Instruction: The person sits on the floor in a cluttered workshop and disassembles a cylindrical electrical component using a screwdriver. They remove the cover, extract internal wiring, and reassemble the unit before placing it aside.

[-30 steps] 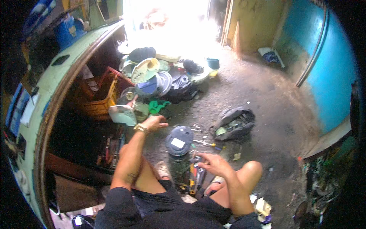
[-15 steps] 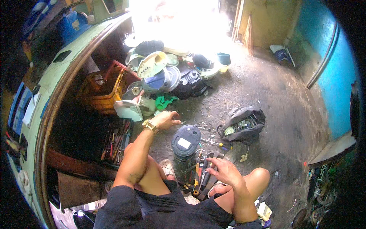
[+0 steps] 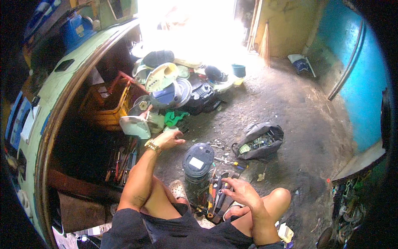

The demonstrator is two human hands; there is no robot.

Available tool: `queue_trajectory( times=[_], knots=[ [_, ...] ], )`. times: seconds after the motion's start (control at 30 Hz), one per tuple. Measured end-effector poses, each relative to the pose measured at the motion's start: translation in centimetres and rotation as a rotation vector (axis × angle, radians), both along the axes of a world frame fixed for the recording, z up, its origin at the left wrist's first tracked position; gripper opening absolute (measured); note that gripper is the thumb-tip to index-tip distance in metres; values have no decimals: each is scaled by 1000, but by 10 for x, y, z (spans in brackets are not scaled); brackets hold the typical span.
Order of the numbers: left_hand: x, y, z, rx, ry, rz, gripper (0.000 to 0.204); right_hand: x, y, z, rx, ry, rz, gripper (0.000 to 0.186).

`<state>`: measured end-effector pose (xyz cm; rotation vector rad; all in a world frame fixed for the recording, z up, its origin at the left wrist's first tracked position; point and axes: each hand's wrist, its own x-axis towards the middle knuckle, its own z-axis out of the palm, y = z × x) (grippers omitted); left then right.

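A: Nearest first. Right hand?
B: Right hand hangs at the hand tools. Fingers parted, loosely bent, nothing visibly pinched. Can't tell if a fingertip touches a handle.
A: Where are the tools exactly?
B: Low in view, bunched side by side, just on the near side of the round dark container, the one with a white patch on its flat top.
A: Step in hand?
B: My read: reaching in among the tools, no grip made. Lifting one calls for closing the fingers round a single handle without dragging its neighbours.
A: Left hand?
B: Left hand is beyond the container and left of it, fingers loosely curled, nothing visible in them. Reads as idle.
A: Further out?
B: Screwdriver, blue-and-yellow handle, on the floor right of the container. Open dark bag past it, full of small bits. Green cloth-like thing beyond the left hand, at the edge of a heap of plastic parts.
A: Farthest?
B: Broom, standing by the yellowish wall.
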<state>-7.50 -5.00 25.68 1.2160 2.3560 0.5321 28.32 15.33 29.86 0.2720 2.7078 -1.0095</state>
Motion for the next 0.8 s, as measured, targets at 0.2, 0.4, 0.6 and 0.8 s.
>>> queue_trajectory(
  times=[0.2, 0.4, 0.6, 0.8],
  knots=[
    [0, 7, -3, -8, -25, 14, 53, 1, 2, -13, 39, -8, 21, 47],
    [0, 9, -2, -5, -53, -3, 53, 1, 1, -12, 31, 3, 13, 46],
    [6, 10, 11, -36, -105, 26, 55, 1, -1, -8, 11, -21, 1, 45],
    [0, 4, -2, 20, -52, -2, 58, 2, -3, -10, 31, 14, 4, 47]
  ],
)
